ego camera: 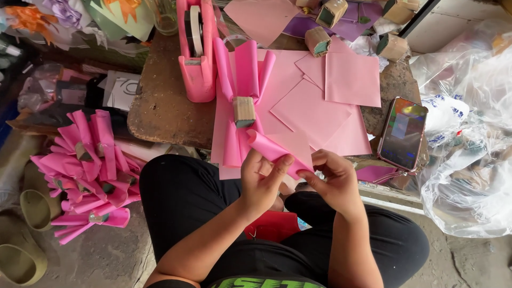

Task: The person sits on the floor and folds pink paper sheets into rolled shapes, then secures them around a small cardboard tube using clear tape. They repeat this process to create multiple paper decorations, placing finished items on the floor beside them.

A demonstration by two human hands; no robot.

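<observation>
While both hands work at the near edge of the surface (160, 106), they hold one rolled pink paper sheet (277, 152) between them, just above the person's lap. The left hand (261, 178) has its fingers closed on the roll's left part, thumb on top; the right hand (333, 178) pinches the roll's right end.

Counts on the surface:
- one pink tape dispenser (196, 53), upright, with one tape roll in it;
- one bundle of rolled pink sheets (242, 74), fanned out and pinned under one small wooden block (244, 111);
- four further wooden blocks visible at the far edge (318, 41), with a fifth cut off by the top border;
- flat pink paper squares (352, 80), overlapping, so an exact count cannot be made; at least four edges are distinct;
- one phone (402, 133), screen up, at the right edge.

On the floor to the left lies a heap of finished pink paper bundles (88, 170); they overlap too much to count. Two green shoes (21, 234) sit beside it, partly cut off. Clear plastic bags (469, 133) fill the right side; their contents are hard to make out. A red item (274, 224) in the lap is mostly hidden by the forearms.
</observation>
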